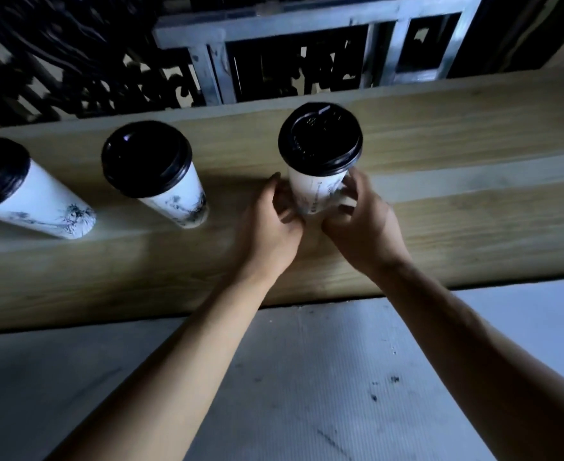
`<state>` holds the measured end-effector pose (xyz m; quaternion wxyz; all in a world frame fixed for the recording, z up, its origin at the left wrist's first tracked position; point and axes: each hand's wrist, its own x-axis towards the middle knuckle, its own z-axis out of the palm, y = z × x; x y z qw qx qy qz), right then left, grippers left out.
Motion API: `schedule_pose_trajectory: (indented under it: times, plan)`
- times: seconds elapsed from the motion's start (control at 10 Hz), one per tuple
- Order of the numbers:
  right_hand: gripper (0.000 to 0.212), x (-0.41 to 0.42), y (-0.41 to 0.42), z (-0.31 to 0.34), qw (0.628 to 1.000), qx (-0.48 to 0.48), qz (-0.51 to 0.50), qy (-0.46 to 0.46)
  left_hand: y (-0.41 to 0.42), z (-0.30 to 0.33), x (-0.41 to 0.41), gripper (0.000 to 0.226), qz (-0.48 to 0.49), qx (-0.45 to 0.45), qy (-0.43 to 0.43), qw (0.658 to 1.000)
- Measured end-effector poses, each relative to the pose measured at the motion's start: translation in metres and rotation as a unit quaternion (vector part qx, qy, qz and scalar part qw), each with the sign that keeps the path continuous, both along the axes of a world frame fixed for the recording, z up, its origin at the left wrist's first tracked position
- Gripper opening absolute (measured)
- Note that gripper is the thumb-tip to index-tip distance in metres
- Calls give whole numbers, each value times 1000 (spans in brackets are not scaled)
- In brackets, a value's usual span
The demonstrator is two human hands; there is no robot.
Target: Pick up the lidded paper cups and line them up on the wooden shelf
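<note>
Three white paper cups with black lids stand upright in a row on the light wooden shelf [440, 227]. The right cup [317, 191] is gripped low down from both sides, by my left hand [270, 224] on its left and my right hand [363, 224] on its right. Its base is hidden behind my fingers. The middle cup [174, 191] stands free to the left. The left cup [38, 207] is cut off by the frame's left edge. Both free cups carry dark ink-like prints near the base.
Behind the shelf runs a dark carved lattice screen [74, 68] and a grey metal frame [307, 34]. Below the shelf's front edge lies a grey floor [307, 377] with dark specks. Bare shelf surface extends to the right of the held cup.
</note>
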<state>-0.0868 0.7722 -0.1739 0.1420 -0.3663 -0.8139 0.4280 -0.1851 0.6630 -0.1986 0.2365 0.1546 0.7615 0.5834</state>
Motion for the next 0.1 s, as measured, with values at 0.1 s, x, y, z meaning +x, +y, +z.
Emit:
schedule_pose_trajectory:
  times: [0.1]
  plan:
    - [76, 8, -9, 11, 999, -18, -9, -49, -10, 10, 10, 69, 19, -29, 5, 999]
